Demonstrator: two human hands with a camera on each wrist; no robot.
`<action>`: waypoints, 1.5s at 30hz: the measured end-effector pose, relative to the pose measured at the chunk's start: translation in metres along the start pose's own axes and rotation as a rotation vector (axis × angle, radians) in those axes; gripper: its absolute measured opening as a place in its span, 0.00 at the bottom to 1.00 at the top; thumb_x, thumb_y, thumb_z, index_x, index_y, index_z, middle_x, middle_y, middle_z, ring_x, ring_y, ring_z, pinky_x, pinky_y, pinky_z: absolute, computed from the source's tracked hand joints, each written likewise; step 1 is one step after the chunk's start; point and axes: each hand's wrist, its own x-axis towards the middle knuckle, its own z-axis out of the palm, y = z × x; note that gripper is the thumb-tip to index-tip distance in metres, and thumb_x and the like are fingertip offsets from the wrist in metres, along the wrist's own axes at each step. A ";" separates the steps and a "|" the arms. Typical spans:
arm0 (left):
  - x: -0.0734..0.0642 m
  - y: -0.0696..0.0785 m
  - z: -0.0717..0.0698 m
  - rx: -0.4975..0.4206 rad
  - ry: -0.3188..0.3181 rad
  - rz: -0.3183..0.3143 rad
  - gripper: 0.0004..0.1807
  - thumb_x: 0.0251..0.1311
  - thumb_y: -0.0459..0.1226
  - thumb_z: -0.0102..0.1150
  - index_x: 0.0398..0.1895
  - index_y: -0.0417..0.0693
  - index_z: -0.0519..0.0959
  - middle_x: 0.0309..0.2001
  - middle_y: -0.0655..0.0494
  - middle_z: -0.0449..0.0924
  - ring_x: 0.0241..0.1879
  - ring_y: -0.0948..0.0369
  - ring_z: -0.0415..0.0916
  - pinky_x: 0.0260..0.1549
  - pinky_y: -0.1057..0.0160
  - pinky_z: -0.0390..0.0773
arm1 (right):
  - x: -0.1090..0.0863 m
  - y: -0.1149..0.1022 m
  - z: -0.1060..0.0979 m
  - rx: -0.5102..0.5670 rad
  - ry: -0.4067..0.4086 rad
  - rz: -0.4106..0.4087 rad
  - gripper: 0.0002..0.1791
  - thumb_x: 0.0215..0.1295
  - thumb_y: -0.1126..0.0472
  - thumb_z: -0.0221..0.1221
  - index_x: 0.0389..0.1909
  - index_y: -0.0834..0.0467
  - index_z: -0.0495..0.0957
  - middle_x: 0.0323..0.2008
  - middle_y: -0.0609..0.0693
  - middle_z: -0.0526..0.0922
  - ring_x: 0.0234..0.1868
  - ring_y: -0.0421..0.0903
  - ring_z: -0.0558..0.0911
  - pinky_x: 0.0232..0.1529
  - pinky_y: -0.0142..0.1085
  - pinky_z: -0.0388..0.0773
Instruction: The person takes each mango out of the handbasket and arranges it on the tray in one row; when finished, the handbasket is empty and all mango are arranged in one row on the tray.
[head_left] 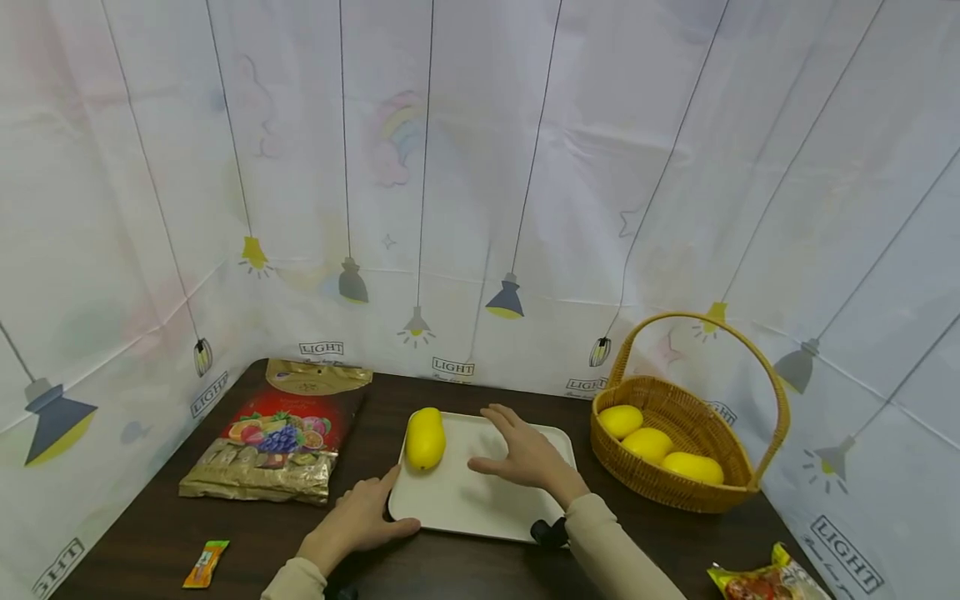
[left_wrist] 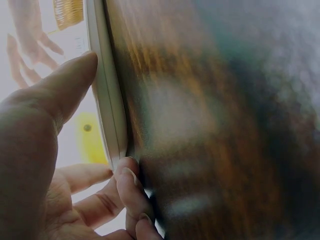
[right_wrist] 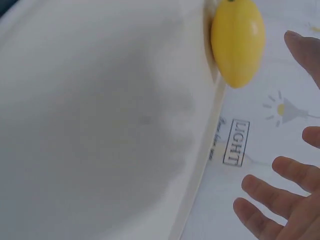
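Note:
A smooth yellow fruit, mango-like in shape (head_left: 425, 439), lies at the left end of a white rectangular tray (head_left: 480, 500); its dark stem spot shows in the left wrist view. My left hand (head_left: 362, 518) holds the tray by its near left corner, the thumb along the front rim and the fingers bent at the side. Over the tray's right half hovers my right hand (head_left: 525, 454), fingers spread and holding nothing. In the right wrist view, the yellow fruit (right_wrist: 237, 42) is apart from those fingertips (right_wrist: 253, 186).
At the right stands a wicker basket (head_left: 637, 475) with a tall handle and three similar yellow fruits (head_left: 692, 467). A red and gold bag (head_left: 277, 433) lies left, a small orange packet (head_left: 205, 565) nearer. Another packet (head_left: 772, 579) sits front right. A printed curtain (head_left: 480, 208) hangs behind.

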 end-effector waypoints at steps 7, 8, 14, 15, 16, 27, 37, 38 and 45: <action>-0.001 0.000 0.000 0.002 0.021 0.009 0.54 0.51 0.62 0.70 0.78 0.49 0.60 0.57 0.39 0.81 0.55 0.39 0.79 0.51 0.30 0.74 | -0.022 0.032 -0.024 -0.036 0.102 0.074 0.50 0.57 0.26 0.61 0.76 0.47 0.63 0.76 0.53 0.64 0.69 0.61 0.74 0.63 0.63 0.73; -0.001 0.001 0.000 0.003 0.024 0.010 0.54 0.51 0.62 0.70 0.78 0.49 0.60 0.56 0.39 0.81 0.54 0.39 0.79 0.50 0.30 0.74 | -0.025 0.036 -0.028 -0.035 0.112 0.086 0.50 0.57 0.26 0.61 0.76 0.47 0.62 0.76 0.53 0.64 0.69 0.62 0.74 0.63 0.63 0.72; -0.002 0.002 0.000 0.011 0.023 0.014 0.54 0.51 0.61 0.70 0.78 0.49 0.60 0.56 0.39 0.81 0.54 0.39 0.79 0.50 0.30 0.75 | -0.045 0.067 -0.050 -0.059 0.143 0.162 0.50 0.59 0.26 0.59 0.76 0.49 0.61 0.75 0.60 0.64 0.69 0.66 0.71 0.64 0.65 0.70; -0.002 0.002 0.000 0.010 0.023 0.015 0.54 0.51 0.61 0.70 0.78 0.49 0.60 0.57 0.39 0.81 0.54 0.39 0.79 0.50 0.30 0.74 | -0.048 0.071 -0.054 -0.068 0.150 0.174 0.50 0.59 0.26 0.58 0.77 0.50 0.60 0.75 0.61 0.64 0.69 0.66 0.71 0.64 0.65 0.70; -0.003 0.002 0.000 0.009 0.024 0.015 0.54 0.51 0.62 0.70 0.78 0.49 0.60 0.57 0.39 0.81 0.55 0.39 0.79 0.50 0.30 0.74 | -0.051 0.076 -0.057 -0.073 0.153 0.184 0.51 0.60 0.26 0.58 0.77 0.50 0.59 0.75 0.62 0.63 0.69 0.68 0.71 0.63 0.66 0.70; -0.002 0.002 0.000 -0.002 0.020 0.023 0.55 0.52 0.61 0.70 0.78 0.50 0.59 0.59 0.40 0.80 0.56 0.38 0.79 0.50 0.28 0.74 | -0.079 0.125 -0.088 -0.084 0.210 0.256 0.48 0.64 0.30 0.58 0.74 0.57 0.62 0.71 0.65 0.65 0.68 0.69 0.70 0.62 0.67 0.69; -0.004 0.001 0.001 0.002 0.025 0.021 0.54 0.51 0.61 0.70 0.78 0.50 0.59 0.56 0.38 0.81 0.54 0.38 0.79 0.49 0.29 0.74 | -0.095 0.161 -0.099 -0.105 0.151 0.352 0.50 0.66 0.30 0.55 0.75 0.63 0.59 0.71 0.73 0.62 0.69 0.75 0.64 0.63 0.72 0.64; -0.004 0.001 0.001 0.002 0.025 0.022 0.54 0.51 0.61 0.70 0.78 0.50 0.59 0.56 0.38 0.81 0.54 0.38 0.79 0.49 0.29 0.74 | -0.096 0.164 -0.099 -0.106 0.145 0.360 0.50 0.66 0.30 0.54 0.75 0.64 0.59 0.71 0.73 0.62 0.69 0.75 0.64 0.63 0.72 0.64; -0.002 0.001 0.001 0.007 0.027 0.009 0.55 0.51 0.61 0.70 0.78 0.50 0.59 0.56 0.38 0.81 0.54 0.38 0.79 0.50 0.28 0.73 | -0.102 0.183 -0.099 -0.129 0.119 0.410 0.52 0.67 0.28 0.51 0.74 0.66 0.59 0.70 0.76 0.62 0.68 0.76 0.64 0.62 0.72 0.63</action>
